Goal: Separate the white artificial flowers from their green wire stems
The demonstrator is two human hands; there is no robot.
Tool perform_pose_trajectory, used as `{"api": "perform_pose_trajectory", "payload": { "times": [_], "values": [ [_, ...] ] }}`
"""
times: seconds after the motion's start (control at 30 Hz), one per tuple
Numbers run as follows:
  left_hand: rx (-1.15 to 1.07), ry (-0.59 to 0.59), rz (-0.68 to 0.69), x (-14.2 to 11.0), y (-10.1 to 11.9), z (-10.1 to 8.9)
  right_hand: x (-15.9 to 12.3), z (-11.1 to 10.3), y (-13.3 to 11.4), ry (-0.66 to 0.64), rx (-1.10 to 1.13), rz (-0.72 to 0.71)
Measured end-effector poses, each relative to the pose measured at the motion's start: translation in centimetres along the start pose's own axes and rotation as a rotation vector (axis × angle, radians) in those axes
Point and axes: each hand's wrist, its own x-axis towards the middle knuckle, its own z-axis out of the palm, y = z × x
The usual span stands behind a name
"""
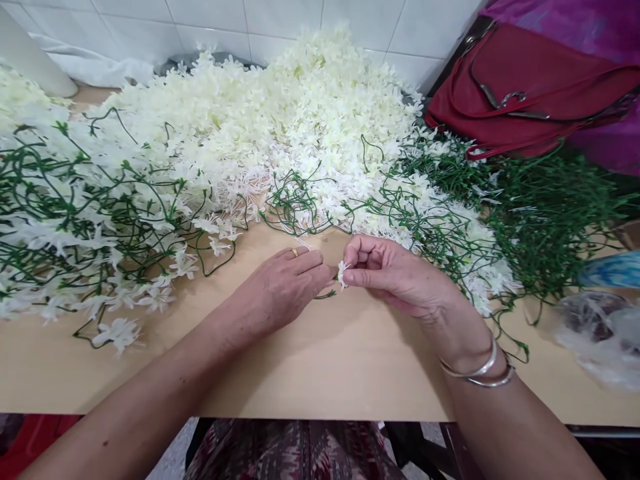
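Over the front middle of the table, my right hand (387, 270) pinches a small white artificial flower (342, 275) between thumb and fingers. Close on its left is my left hand (293, 283), wearing a ring, its fingers closed round a green plastic stem (326, 295) whose end pokes out below the fingertips. The flower and the stem meet between the two hands; whether they are joined is hidden by the fingers. Just beyond the hands lies a small tangle of green stems (295, 200).
A large heap of white flower heads (310, 100) lies along the tiled wall. White flowers on green stems (100, 213) cover the left side. Loose green stems (550, 207) pile up at right, below a red handbag (530, 87). A clear plastic bag (600, 333) sits at the right edge.
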Motion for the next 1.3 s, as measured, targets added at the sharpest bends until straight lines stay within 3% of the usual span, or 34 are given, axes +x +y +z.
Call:
{"api": "perform_pose_trajectory", "payload": {
  "times": [0.37, 0.7, 0.9, 1.03, 1.3],
  "values": [
    [-0.068, 0.088, -0.01, -0.1, -0.2, 0.7, 0.0, 0.4, 0.7, 0.054, -0.075, -0.013],
    [0.0, 0.023, 0.058, -0.2, -0.3, 0.2, 0.3, 0.4, 0.7, -0.014, -0.151, -0.034],
    [-0.056, 0.099, -0.08, 0.6, 0.7, 0.0, 0.1, 0.1, 0.4, 0.052, -0.095, -0.035],
    [-0.163, 0.078, -0.21, 0.7, 1.2, -0.6, -0.2, -0.3, -0.2, 0.044, -0.107, -0.062],
    [-0.171, 0.074, -0.241, 0.6, 0.5, -0.8, 0.0, 0.0, 0.1, 0.095, -0.072, -0.123]
  ]
}}
